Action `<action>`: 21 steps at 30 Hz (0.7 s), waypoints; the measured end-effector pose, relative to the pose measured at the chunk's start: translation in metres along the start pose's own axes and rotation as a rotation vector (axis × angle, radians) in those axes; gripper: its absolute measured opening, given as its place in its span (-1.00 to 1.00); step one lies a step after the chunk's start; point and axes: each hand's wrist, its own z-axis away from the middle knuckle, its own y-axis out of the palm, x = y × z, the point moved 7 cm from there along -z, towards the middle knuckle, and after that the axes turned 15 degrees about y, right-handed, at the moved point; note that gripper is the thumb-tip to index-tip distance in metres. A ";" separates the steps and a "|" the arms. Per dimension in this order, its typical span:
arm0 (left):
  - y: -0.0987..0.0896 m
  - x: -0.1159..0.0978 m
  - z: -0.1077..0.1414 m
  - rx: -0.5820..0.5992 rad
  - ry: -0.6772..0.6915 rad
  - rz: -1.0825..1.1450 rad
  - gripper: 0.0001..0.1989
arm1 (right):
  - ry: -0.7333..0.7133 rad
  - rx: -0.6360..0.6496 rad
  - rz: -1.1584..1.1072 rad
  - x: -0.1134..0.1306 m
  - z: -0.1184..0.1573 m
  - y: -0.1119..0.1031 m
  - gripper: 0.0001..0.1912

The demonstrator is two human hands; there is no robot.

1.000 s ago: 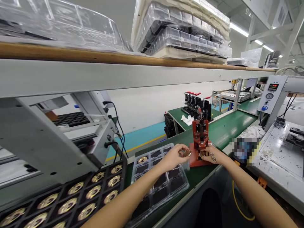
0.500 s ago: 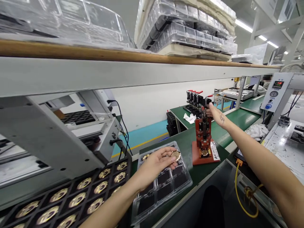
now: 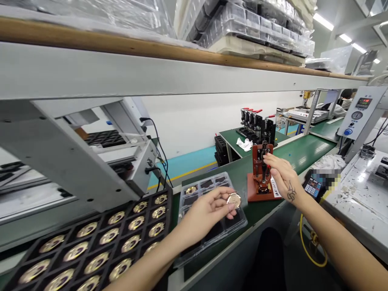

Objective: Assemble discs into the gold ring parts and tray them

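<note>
My left hand (image 3: 216,208) pinches a round gold watch case (image 3: 234,200) between thumb and fingers, its flat engraved side facing me. Below that hand lies a clear plastic tray (image 3: 242,221) with dark compartments; one gold watch case (image 3: 191,190) sits in its far left compartment. To the right stands a small red hand press (image 3: 254,186). At its upper part my right hand (image 3: 283,176) is closed about the lever, which the fingers largely hide. Something gold shows at the base of the press, mostly covered by its plunger.
A black compartment tray (image 3: 119,230) of gold watch cases fills the lower left. Overhead runs a shelf (image 3: 145,74) stacked with clear trays. Several black clamps with red handles (image 3: 257,125) stand behind. A calculator (image 3: 315,188) and a control box (image 3: 360,115) are at right.
My right hand has come down and toward me at the press, and the upright red handle no longer shows. My left hand still holds the watch case. The view has shifted slightly.
</note>
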 end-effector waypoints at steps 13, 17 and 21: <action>0.058 -0.039 0.025 0.126 0.183 -0.196 -0.73 | 0.690 0.415 -0.668 0.041 0.104 0.044 -0.66; 0.065 -0.035 0.031 0.098 0.091 0.067 -0.65 | 0.763 0.443 -0.733 0.039 0.106 0.040 -0.61; 0.067 -0.033 0.040 0.078 0.036 0.169 -0.62 | 0.789 0.481 -0.830 0.042 0.114 0.040 -0.59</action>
